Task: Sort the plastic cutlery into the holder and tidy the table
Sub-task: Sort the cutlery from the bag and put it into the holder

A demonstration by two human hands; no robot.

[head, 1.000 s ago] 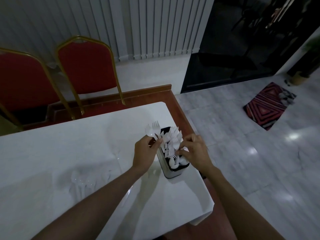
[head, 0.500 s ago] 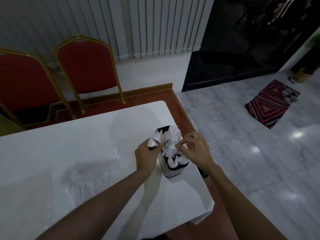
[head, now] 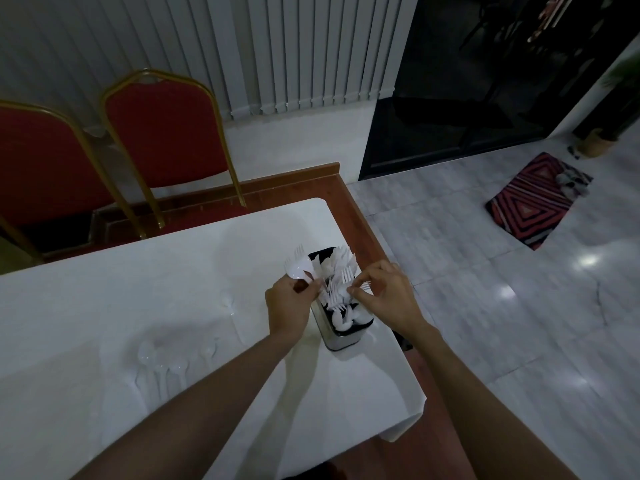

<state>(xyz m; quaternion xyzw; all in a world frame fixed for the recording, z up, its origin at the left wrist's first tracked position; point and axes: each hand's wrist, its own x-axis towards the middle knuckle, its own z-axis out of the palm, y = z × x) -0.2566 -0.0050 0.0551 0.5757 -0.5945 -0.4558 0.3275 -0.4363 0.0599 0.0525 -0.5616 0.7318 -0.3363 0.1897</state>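
left hand [head: 289,303] grips a bunch of spoons and forks [head: 298,270], heads up, at nine o'clock of the holder [head: 341,341]. right hand [head: 384,296], at three o'clock, pinches a fork [head: 365,285] over it. the left looks next to drop in.

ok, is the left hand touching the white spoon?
Touching. Head view: the left hand pinches the white spoon by its handle, bowl up.

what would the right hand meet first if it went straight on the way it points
Likely the forks standing in the holder: the right hand points left at them, fingertips at their tines, though depth is unclear.
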